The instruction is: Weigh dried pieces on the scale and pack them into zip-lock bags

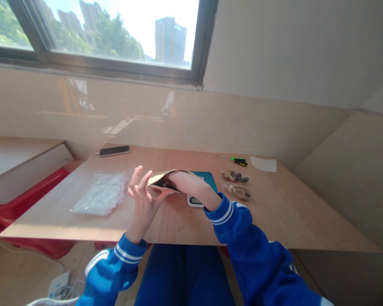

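Note:
Above the middle of the table, my left hand (143, 199) grips the mouth of a brown paper bag (158, 178); its thumb is at the lower edge and its other fingers are raised at the left side. My right hand (187, 180) reaches into the bag's opening. Its fingers are hidden inside, so their grip does not show. Something dark is partly visible within. Behind the right wrist sits a kitchen scale (210, 180) with a teal top and a small display, partly covered by the arm.
Clear zip bags (98, 193) lie stacked at left, below a phone (115, 151). On the right are a bag of dark and brown pieces (234, 176), another of paler pieces (238, 191), screwdrivers (238, 160) and white paper (263, 164). Red stools (35, 191) stand left.

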Demonstrator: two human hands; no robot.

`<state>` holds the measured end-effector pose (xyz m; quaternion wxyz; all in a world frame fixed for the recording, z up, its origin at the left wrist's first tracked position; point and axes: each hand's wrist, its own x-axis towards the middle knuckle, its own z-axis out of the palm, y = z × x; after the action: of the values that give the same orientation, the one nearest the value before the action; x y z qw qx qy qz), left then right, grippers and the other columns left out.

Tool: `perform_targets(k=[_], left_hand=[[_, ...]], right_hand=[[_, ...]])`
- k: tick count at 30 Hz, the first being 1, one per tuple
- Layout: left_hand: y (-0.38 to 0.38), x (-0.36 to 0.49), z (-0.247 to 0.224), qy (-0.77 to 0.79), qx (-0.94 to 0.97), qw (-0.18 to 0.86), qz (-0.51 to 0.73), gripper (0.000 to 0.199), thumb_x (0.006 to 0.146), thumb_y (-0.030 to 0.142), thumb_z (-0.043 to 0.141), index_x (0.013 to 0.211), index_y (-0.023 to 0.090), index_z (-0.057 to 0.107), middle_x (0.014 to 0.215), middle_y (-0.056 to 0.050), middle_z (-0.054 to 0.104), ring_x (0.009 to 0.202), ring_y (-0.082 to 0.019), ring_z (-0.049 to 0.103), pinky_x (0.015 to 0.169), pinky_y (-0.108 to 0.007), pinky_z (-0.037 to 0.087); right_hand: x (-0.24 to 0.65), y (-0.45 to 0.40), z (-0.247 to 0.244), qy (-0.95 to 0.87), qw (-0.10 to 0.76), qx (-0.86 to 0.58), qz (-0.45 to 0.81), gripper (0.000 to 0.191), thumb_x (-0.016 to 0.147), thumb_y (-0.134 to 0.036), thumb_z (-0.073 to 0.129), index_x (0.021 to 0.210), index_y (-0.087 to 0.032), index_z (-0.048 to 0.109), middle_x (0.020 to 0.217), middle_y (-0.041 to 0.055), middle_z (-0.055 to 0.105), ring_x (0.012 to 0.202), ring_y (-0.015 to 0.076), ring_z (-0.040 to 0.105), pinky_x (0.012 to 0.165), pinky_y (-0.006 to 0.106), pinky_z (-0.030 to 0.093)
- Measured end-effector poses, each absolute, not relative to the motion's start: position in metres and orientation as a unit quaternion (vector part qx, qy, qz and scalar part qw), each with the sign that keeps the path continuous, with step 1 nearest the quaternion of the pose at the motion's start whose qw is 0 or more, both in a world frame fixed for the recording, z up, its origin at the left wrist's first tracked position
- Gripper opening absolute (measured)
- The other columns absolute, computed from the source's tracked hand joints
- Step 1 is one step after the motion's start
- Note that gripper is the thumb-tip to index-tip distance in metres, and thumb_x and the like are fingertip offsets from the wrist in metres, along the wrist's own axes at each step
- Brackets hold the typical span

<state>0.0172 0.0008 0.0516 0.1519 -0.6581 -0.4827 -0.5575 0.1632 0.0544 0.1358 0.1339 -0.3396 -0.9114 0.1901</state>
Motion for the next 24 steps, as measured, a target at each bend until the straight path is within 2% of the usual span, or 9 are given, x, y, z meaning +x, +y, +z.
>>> perform_targets(k=[4,7,9,12,14,16,20,22,24], left_hand=[[0.008,0.014,0.056,-0.434,-0.692,0.016,-0.576,0.076,0.081,0.042,0.067,0.141,0.024,0.025,0.132,-0.017,0.054,0.119,-0.025,0.058,0.094,-0.043,0.051],[0.009,0.012,0.053,-0.468,-0.68,-0.009,-0.564,0.072,0.081,0.042,0.068,0.138,0.021,0.029,0.124,-0.014,0.061,0.112,-0.025,0.063,0.091,-0.041,0.053],[0.009,0.011,0.05,-0.488,-0.674,0.0,-0.555,0.069,0.08,0.045,0.067,0.135,0.02,0.033,0.122,-0.014,0.062,0.11,-0.026,0.064,0.091,-0.043,0.053],[0.01,0.011,0.046,-0.496,-0.674,0.011,-0.547,0.066,0.081,0.048,0.065,0.132,0.018,0.036,0.125,-0.017,0.06,0.113,-0.028,0.062,0.092,-0.045,0.052],[0.011,0.012,0.044,-0.496,-0.673,0.02,-0.548,0.063,0.082,0.049,0.063,0.129,0.017,0.038,0.127,-0.018,0.058,0.116,-0.029,0.06,0.093,-0.046,0.051],[0.011,0.014,0.042,-0.498,-0.67,0.026,-0.549,0.06,0.083,0.049,0.062,0.128,0.017,0.039,0.128,-0.019,0.058,0.118,-0.029,0.059,0.094,-0.047,0.05],[0.011,0.016,0.038,-0.505,-0.667,0.035,-0.547,0.06,0.082,0.051,0.061,0.126,0.015,0.041,0.128,-0.02,0.058,0.119,-0.03,0.058,0.095,-0.048,0.048],[0.011,0.016,0.038,-0.507,-0.667,0.039,-0.544,0.061,0.082,0.053,0.06,0.125,0.014,0.041,0.126,-0.021,0.059,0.118,-0.031,0.058,0.095,-0.048,0.048],[0.01,0.016,0.038,-0.508,-0.668,0.044,-0.543,0.061,0.082,0.054,0.059,0.125,0.015,0.041,0.124,-0.02,0.059,0.117,-0.031,0.058,0.095,-0.049,0.047]], right_hand=[[0.178,0.04,0.164,-0.918,0.106,-0.333,0.185,0.02,0.087,-0.009,0.054,0.095,-0.016,0.071,0.102,0.0079,0.073,0.093,0.0194,0.065,0.083,0.029,0.047],[0.198,0.027,0.182,-0.907,0.127,-0.337,0.216,0.019,0.089,-0.012,0.053,0.094,-0.016,0.07,0.097,0.007,0.073,0.087,0.0181,0.066,0.08,0.028,0.047],[0.22,0.024,0.183,-0.877,0.194,-0.34,0.279,0.015,0.089,-0.019,0.056,0.098,-0.017,0.068,0.098,0.0051,0.073,0.088,0.0176,0.066,0.08,0.028,0.049],[0.259,0.033,0.16,-0.77,0.371,-0.371,0.365,0.025,0.087,-0.032,0.059,0.109,-0.02,0.059,0.099,0.0042,0.072,0.089,0.0178,0.069,0.08,0.031,0.052],[0.281,0.048,0.131,-0.691,0.479,-0.413,0.35,0.028,0.085,-0.036,0.061,0.108,-0.021,0.055,0.098,0.0052,0.072,0.09,0.0186,0.069,0.083,0.033,0.053],[0.293,0.065,0.097,-0.657,0.52,-0.467,0.284,0.026,0.082,-0.036,0.065,0.1,-0.02,0.056,0.099,0.0081,0.071,0.093,0.0205,0.068,0.085,0.035,0.052],[0.291,0.084,0.04,-0.701,0.39,-0.586,0.112,0.014,0.085,-0.026,0.059,0.094,-0.016,0.061,0.099,0.0126,0.069,0.097,0.0245,0.064,0.089,0.042,0.049],[0.286,0.084,0.029,-0.748,0.308,-0.582,0.083,0.013,0.085,-0.021,0.059,0.095,-0.014,0.064,0.102,0.0138,0.069,0.103,0.0261,0.061,0.093,0.044,0.046],[0.282,0.077,0.032,-0.776,0.289,-0.554,0.085,0.016,0.084,-0.019,0.061,0.098,-0.014,0.066,0.109,0.0149,0.068,0.11,0.027,0.058,0.098,0.046,0.043]])
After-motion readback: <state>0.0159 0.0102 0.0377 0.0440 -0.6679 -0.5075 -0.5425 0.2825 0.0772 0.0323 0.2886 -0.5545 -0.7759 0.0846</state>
